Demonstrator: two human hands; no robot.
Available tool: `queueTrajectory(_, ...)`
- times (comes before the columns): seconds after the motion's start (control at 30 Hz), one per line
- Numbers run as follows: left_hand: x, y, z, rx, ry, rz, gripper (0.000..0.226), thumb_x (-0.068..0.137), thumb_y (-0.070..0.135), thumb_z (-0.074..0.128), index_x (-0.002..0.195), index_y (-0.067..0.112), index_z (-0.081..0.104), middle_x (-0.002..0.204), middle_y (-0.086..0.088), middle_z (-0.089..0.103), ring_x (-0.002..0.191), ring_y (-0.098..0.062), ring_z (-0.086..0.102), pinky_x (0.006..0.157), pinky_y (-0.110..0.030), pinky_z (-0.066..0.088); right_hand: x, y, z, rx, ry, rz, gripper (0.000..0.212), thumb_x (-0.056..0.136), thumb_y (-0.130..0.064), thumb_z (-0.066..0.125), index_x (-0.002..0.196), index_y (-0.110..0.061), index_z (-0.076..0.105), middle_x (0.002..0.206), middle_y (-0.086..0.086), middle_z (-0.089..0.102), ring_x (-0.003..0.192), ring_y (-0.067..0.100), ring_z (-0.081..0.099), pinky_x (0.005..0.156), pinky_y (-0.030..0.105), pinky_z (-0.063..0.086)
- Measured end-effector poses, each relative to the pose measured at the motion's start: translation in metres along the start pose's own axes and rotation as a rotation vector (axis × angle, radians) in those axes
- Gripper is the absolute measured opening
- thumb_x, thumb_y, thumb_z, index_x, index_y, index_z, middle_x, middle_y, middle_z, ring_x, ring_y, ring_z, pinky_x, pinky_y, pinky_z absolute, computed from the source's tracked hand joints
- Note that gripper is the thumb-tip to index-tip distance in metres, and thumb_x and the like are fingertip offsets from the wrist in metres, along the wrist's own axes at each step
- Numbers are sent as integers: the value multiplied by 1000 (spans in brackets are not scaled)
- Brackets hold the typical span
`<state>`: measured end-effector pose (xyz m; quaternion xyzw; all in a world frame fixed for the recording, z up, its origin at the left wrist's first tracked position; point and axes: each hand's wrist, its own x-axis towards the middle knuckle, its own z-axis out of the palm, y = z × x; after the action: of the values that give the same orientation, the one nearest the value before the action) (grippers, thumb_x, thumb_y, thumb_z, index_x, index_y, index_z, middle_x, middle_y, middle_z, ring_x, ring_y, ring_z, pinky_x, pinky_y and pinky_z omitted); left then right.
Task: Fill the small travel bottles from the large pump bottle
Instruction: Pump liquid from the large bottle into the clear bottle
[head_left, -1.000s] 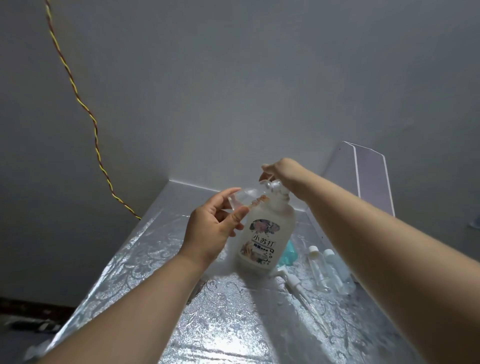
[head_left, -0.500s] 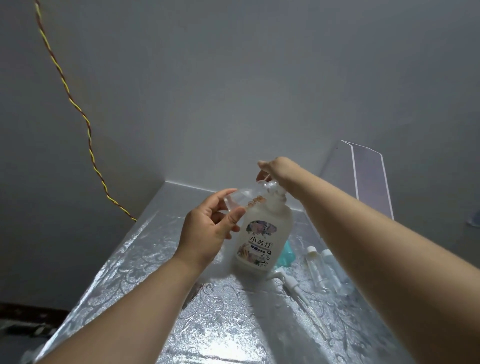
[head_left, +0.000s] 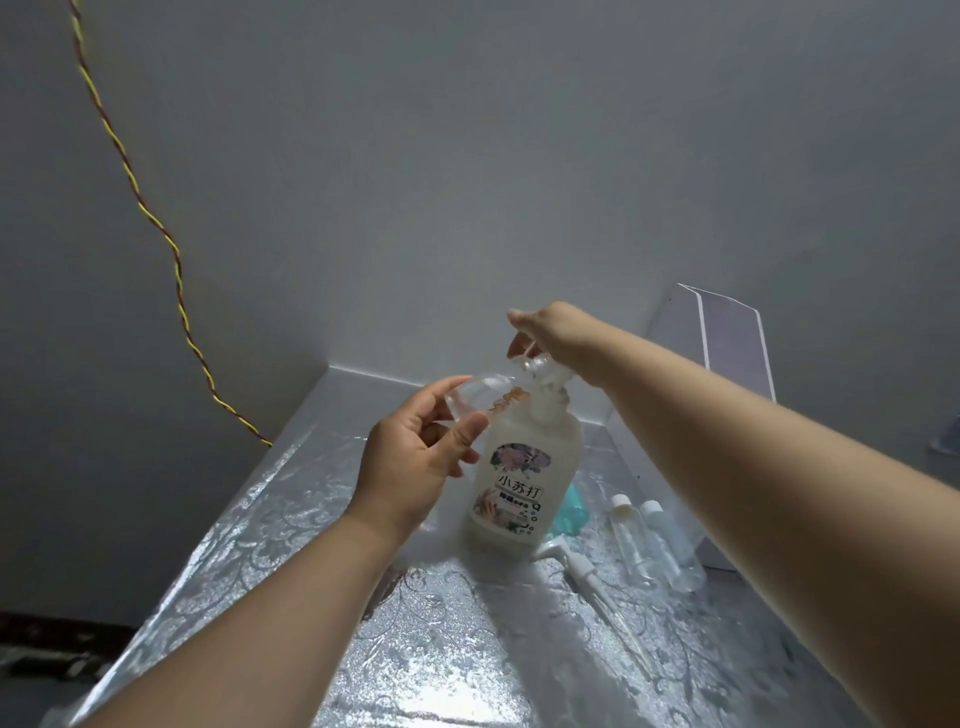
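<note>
On silver table (head_left: 311, 545), pump bottle (head_left: 524, 483) stood upright. At its nozzle, small clear bottle (head_left: 480, 395) clamped between thumb and fingers of left hand (head_left: 415, 467). Pump head (head_left: 543, 371) covered by right hand (head_left: 550, 332), finger state unclear. 2 spare bottles (head_left: 628, 535) (head_left: 667, 543) laid just right.

Pump bottle (head_left: 530, 457) stands upright, travel bottle (head_left: 480, 392) at its spout, spare bottles (head_left: 631, 540) beside.

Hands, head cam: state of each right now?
Left hand: holds a small clear travel bottle beside the pump head.
Right hand: on the pump head of the large pump bottle; grip cannot be told.
</note>
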<state>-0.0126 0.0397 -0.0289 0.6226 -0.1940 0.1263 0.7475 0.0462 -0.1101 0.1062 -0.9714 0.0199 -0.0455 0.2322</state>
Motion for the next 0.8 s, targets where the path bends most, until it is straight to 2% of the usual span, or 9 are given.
queueTrajectory(0.13, 0, -1, 1, 13, -3, -8, 39, 71, 39, 68, 109, 38, 58, 71, 4, 67, 59, -5, 65, 53, -18, 50, 4, 9, 10, 30, 9, 19, 55, 102, -40, 30, 101, -4, 72, 126, 16, 59, 112, 30, 54, 98, 34, 38)
queueTrajectory(0.2, 0, -2, 1, 17, 1, -15, 40, 71, 39, 68, 110, 37, 58, 68, 5, 67, 58, -5, 65, 53, -17, 50, 6, 11, 13, 40, 8, 39, 56, 101, -42, 30, 100, -5, 72, 127, 16, 58, 115, 30, 54, 100, 35, 37)
queueTrajectory(0.33, 0, -3, 0, 7, 3, -20, 44, 71, 39, 68, 114, 32, 59, 72, 5, 69, 61, -7, 66, 54, -19, 50, 2, 7, 12, 32, -2, 20, 56, 101, -41, 29, 101, -4, 71, 121, 17, 60, 110, 29, 55, 90, 31, 37)
queueTrajectory(0.43, 1, -2, 1, -12, 0, -16, 45, 71, 37, 68, 114, 32, 59, 74, 0, 68, 59, -8, 65, 53, -18, 49, 0, 1, 1, 46, -4, 3, 59, 100, -46, 29, 104, -3, 69, 112, 16, 62, 88, 24, 55, 73, 30, 41)
queueTrajectory(0.5, 1, -2, 1, -14, -1, -14, 42, 71, 37, 68, 112, 34, 59, 69, 2, 67, 58, -7, 65, 53, -18, 49, 1, -4, -5, 56, -2, -3, 59, 100, -47, 30, 107, -3, 68, 110, 15, 61, 84, 22, 53, 64, 28, 40)
queueTrajectory(0.57, 1, -2, 0, -18, 1, -15, 42, 71, 36, 68, 112, 34, 59, 67, 4, 67, 58, -7, 64, 53, -18, 49, 2, -6, -4, 39, -8, -22, 58, 100, -45, 30, 108, -3, 68, 113, 15, 62, 89, 23, 52, 68, 29, 41)
queueTrajectory(0.67, 2, -3, 0, -10, -1, -16, 41, 72, 36, 69, 112, 35, 59, 71, 3, 68, 59, -7, 65, 54, -18, 50, 3, 0, 4, 24, -12, -32, 57, 102, -42, 28, 108, -3, 70, 116, 16, 63, 93, 24, 54, 83, 30, 38)
queueTrajectory(0.8, 1, -5, 0, 2, -7, -27, 40, 71, 38, 68, 110, 38, 58, 72, 2, 68, 60, -7, 65, 54, -17, 49, 5, 8, 12, 85, 3, 5, 60, 101, -46, 27, 104, -6, 71, 115, 16, 64, 96, 26, 55, 85, 31, 38)
